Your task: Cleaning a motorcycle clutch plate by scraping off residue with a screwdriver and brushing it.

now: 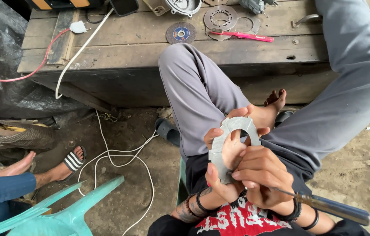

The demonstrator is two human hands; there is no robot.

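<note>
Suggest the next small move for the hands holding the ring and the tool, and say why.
Probably a short scrape along the ring's inner edge. The left hand grips the flat grey ring from below, and the right hand pinches a thin tool whose tip meets the ring near the left thumb. The tip itself is hidden, so this is a guess.

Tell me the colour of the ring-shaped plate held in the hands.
The ring-shaped plate is dull grey bare metal, shown best in the head view.

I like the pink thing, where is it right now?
In the head view, the pink tool lies at the top on the wooden workbench, right of the round grinding disc, resting across the flat metal rings, far from both hands.
</note>
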